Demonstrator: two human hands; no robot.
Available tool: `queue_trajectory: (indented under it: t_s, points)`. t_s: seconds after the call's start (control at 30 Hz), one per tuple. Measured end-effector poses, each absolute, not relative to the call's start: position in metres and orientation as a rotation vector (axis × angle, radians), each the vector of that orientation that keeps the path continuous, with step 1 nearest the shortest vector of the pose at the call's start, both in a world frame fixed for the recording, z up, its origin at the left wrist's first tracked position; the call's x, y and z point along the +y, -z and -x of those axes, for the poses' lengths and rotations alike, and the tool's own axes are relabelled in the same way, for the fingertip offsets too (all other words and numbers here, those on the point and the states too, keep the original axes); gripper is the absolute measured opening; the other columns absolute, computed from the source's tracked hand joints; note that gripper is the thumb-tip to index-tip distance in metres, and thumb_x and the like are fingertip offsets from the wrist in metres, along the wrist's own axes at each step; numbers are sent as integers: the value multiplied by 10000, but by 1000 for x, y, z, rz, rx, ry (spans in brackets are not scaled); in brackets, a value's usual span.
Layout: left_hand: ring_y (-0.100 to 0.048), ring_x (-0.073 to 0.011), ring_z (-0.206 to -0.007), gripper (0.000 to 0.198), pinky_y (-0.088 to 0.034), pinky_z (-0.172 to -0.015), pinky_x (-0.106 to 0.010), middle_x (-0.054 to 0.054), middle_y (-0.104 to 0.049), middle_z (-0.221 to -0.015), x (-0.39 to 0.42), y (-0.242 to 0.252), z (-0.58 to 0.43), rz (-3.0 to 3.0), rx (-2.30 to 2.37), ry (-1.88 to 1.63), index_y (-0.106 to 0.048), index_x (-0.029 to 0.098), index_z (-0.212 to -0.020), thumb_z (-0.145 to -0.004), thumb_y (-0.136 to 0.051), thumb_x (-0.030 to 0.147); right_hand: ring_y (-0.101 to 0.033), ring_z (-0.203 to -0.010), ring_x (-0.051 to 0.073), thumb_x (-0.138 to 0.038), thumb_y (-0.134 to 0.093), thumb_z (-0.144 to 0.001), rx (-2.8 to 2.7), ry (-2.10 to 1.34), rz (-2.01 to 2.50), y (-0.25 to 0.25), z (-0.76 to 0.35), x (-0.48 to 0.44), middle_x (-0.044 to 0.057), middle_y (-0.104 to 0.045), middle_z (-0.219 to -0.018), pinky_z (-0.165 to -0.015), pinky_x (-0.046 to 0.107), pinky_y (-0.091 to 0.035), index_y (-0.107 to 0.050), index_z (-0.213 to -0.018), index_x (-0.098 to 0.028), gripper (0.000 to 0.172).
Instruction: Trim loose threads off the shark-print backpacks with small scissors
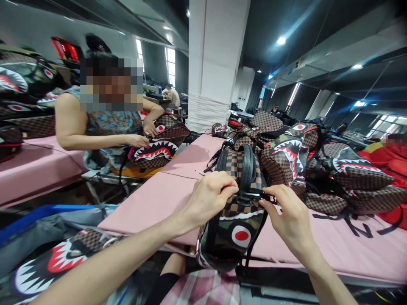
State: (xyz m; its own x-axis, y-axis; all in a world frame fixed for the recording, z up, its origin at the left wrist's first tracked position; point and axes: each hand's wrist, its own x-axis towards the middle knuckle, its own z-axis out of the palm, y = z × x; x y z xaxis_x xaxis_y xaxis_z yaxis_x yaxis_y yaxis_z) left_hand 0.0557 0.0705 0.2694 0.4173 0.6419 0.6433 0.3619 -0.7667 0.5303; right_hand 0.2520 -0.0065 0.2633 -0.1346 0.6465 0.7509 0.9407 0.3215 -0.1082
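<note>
A brown-checked backpack (pixel 234 169) with a camouflage panel, a red-and-white eye and a black top handle (pixel 247 171) rests at the edge of the pink table, its near end hanging toward my lap. My left hand (pixel 211 192) is closed in a pinch at the left side of the handle's base; what its fingertips hold is hidden. On the other side, my right hand (pixel 288 212) pinches between thumb and forefinger at a small dark piece too small to name. A thin pale strip shows between the two hands, across the handle's base.
More shark-mouth backpacks (pixel 286 154) are piled on the pink table (pixel 152 199) at the right. A co-worker (pixel 111 123) at the left handles another backpack (pixel 159 146). A blue-rimmed bin (pixel 57 208) holding bags stands low left. A white pillar (pixel 213 55) rises behind.
</note>
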Motion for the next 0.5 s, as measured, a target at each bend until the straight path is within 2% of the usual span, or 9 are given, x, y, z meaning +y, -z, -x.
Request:
queue_trajectory:
  t_s: [0.37,0.5]
  points:
    - [-549,-103,-660,179,-383,-614,-211,7,-634,-721,70,-275,-58,-2326,904,-1207,-654,168,-695,-809,-518,190,-557,-738,152,-188,-546,-846,-2039,696,1337,-281,-242,1,31,-640,-796,-649,266,-421,-649,-869,-208,107]
    - [-582,-137,-706,266,-411,-662,-229,-14,-655,-740,85,-299,-30,-2503,951,-876,-674,179,-710,-836,-480,309,-566,-748,157,-205,-522,-860,-2014,539,1351,-281,-251,-1,31,-630,-791,-670,275,-431,-635,-851,-206,113]
